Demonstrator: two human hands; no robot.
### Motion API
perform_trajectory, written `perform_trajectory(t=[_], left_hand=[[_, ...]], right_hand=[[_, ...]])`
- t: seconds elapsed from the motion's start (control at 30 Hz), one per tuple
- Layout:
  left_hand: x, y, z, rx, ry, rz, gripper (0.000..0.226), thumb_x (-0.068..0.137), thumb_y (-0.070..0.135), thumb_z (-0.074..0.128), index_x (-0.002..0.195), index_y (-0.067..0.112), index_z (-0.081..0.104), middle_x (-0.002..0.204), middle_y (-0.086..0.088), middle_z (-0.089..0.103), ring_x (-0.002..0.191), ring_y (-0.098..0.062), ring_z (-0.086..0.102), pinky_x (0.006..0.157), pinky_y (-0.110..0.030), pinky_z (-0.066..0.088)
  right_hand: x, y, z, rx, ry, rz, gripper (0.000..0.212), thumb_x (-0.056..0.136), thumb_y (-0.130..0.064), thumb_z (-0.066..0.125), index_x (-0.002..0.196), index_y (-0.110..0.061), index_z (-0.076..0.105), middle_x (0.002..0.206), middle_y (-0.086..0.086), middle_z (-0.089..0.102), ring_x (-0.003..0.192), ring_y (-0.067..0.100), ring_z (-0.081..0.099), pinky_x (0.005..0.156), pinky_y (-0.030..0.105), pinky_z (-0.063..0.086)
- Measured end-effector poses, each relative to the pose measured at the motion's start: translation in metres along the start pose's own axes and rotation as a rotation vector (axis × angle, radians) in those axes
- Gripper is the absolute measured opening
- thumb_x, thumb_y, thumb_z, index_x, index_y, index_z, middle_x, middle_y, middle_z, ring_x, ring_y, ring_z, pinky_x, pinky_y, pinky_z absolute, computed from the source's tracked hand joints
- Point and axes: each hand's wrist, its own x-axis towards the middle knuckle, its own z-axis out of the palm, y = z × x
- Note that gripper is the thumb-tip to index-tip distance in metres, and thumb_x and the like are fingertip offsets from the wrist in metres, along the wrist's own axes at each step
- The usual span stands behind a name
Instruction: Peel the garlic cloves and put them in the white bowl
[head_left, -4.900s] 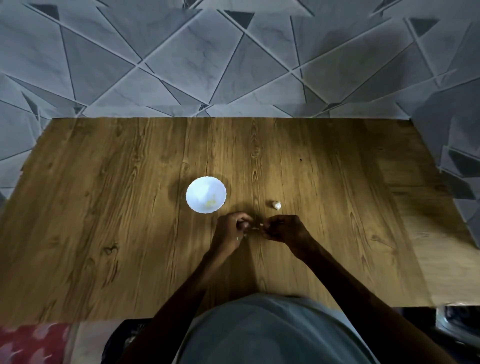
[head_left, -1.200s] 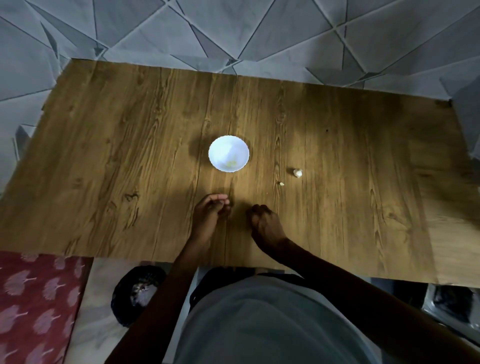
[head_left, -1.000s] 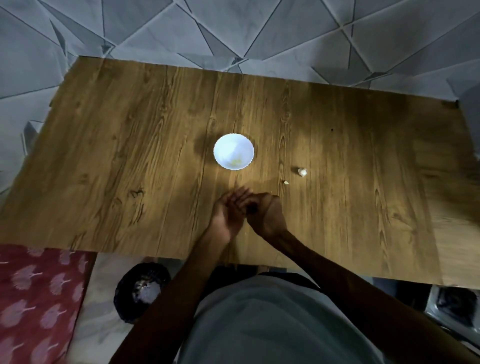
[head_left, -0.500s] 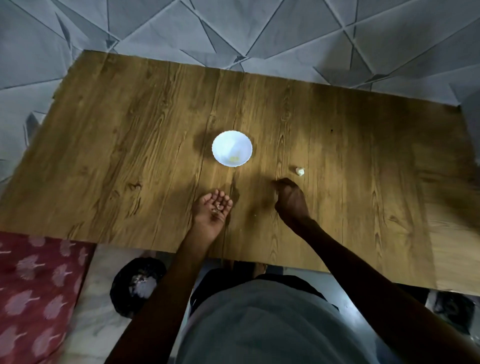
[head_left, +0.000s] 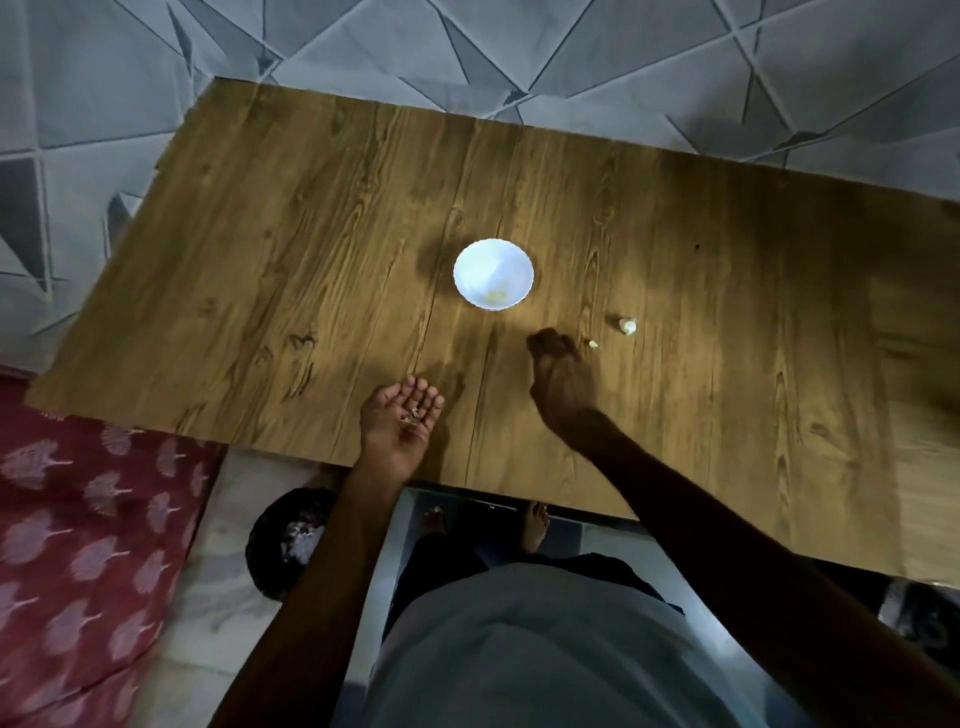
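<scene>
The white bowl (head_left: 493, 260) stands mid-table with pale peeled garlic (head_left: 496, 296) in its bottom. An unpeeled garlic clove (head_left: 628, 326) lies to the right of it, and a small pale bit (head_left: 592, 343) lies nearer my right hand. My left hand (head_left: 402, 423) lies palm up near the table's front edge, with small peel scraps (head_left: 412, 415) in the cupped palm. My right hand (head_left: 563, 379) is palm down, its fingers bent with the tips on the wood just left of the small bit. Nothing shows in its fingers.
The wooden table (head_left: 311, 260) stands against a grey patterned wall. On the floor to the left, below the table's front edge, sits a dark round bin (head_left: 285, 540) beside a red patterned cloth (head_left: 78, 545). My bare feet show under the table's edge.
My hands came together, then parted. The left now lies palm up with scraps in it. The right reached right toward the small bit, then drew slightly back. The camera shifted.
</scene>
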Motion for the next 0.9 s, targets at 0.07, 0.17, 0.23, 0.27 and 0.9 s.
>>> perform_trajectory(t=[0.07, 0.17, 0.23, 0.27, 0.9], left_hand=[[-0.002, 0.005, -0.002, 0.02, -0.004, -0.01, 0.03, 0.097, 0.017, 0.037, 0.082, 0.008, 0.061, 0.064, -0.005, 0.066, 0.072, -0.019, 0.06, 0.075, -0.033, 0.05], [-0.006, 0.015, -0.001, 0.062, -0.021, -0.043, 0.03, 0.097, 0.017, 0.036, 0.081, 0.008, 0.06, 0.062, -0.005, 0.066, 0.071, -0.02, 0.059, 0.074, -0.033, 0.05], [-0.007, 0.021, -0.001, 0.08, -0.023, -0.071, 0.03, 0.098, 0.017, 0.036, 0.081, 0.008, 0.059, 0.061, -0.006, 0.065, 0.071, -0.02, 0.058, 0.072, -0.033, 0.049], [-0.007, 0.024, -0.001, 0.089, -0.03, -0.084, 0.03, 0.098, 0.017, 0.036, 0.081, 0.008, 0.058, 0.061, -0.006, 0.065, 0.071, -0.02, 0.058, 0.072, -0.034, 0.049], [-0.004, 0.038, -0.008, 0.33, -0.18, -0.284, 0.031, 0.099, 0.018, 0.034, 0.08, 0.008, 0.057, 0.063, -0.006, 0.064, 0.07, -0.021, 0.058, 0.072, -0.034, 0.049]], right_hand=[[0.007, -0.002, 0.006, -0.046, -0.026, 0.011, 0.04, 0.077, 0.009, 0.053, 0.116, 0.007, 0.063, 0.118, 0.025, 0.061, 0.104, 0.043, 0.058, 0.074, 0.047, 0.057], [-0.026, -0.021, 0.018, -0.057, -0.014, -0.13, 0.035, 0.071, 0.007, 0.062, 0.106, 0.009, 0.066, 0.106, 0.023, 0.064, 0.09, 0.038, 0.062, 0.062, 0.041, 0.058], [-0.059, -0.029, 0.017, -0.015, -0.049, -0.229, 0.037, 0.068, 0.004, 0.067, 0.105, 0.006, 0.067, 0.105, 0.02, 0.064, 0.088, 0.035, 0.063, 0.063, 0.038, 0.056], [-0.066, -0.03, 0.015, 0.021, -0.067, -0.225, 0.038, 0.067, 0.004, 0.067, 0.105, 0.005, 0.067, 0.105, 0.02, 0.065, 0.087, 0.034, 0.063, 0.064, 0.038, 0.056], [-0.071, -0.036, 0.021, 0.192, 0.105, 0.168, 0.052, 0.07, 0.018, 0.052, 0.118, 0.002, 0.066, 0.121, 0.019, 0.063, 0.107, 0.036, 0.062, 0.08, 0.044, 0.057]])
